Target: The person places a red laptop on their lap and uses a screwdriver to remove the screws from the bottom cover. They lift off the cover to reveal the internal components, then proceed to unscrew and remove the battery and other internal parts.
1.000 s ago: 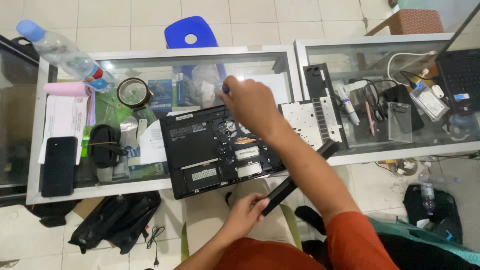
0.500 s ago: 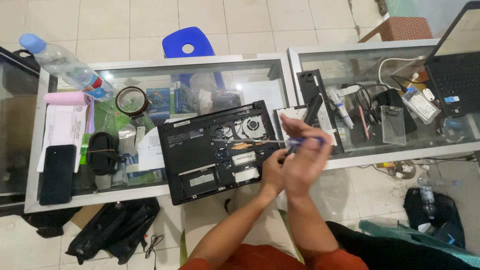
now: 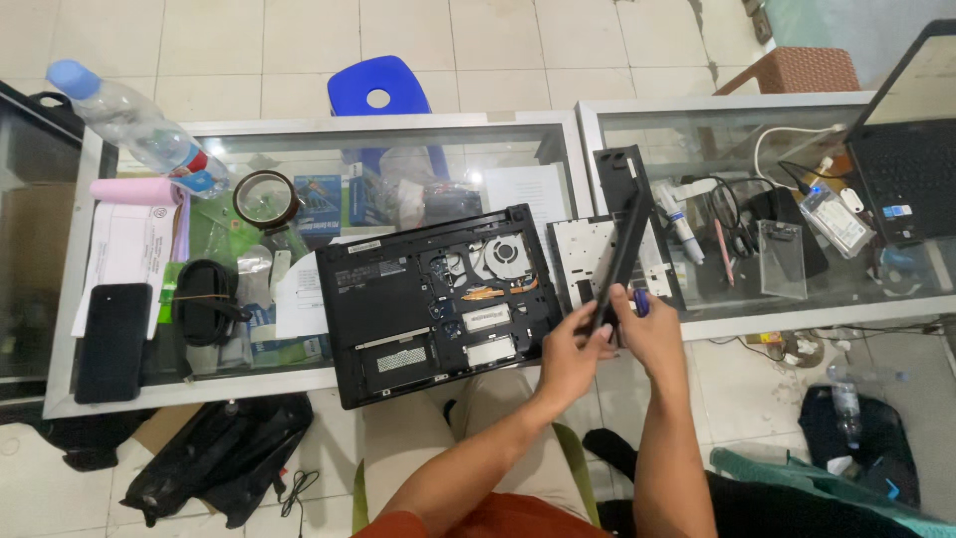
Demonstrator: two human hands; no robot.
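- Head view, only one camera here: both hands sit right of centre, a bit below the middle, gripping a long black battery pack (image 3: 622, 249) that slants up toward the upper right.
- Left hand (image 3: 570, 357) is curled shut round the battery's bottom end.
- Right hand (image 3: 652, 334) is closed on that same end from the other side, and it's got a small blue-handled tool (image 3: 641, 301) tucked in its fingers too.
- Dead centre is the opened-up black laptop (image 3: 438, 299), bottom cover off, fan and boards showing, lying on the glass counter (image 3: 319, 130).
- Its removed cover panel (image 3: 597, 261) lies just right of it, under the battery.
- Far left: black phone (image 3: 113, 341). Upper left: water bottle (image 3: 134, 125) and a roll of tape (image 3: 267, 198).
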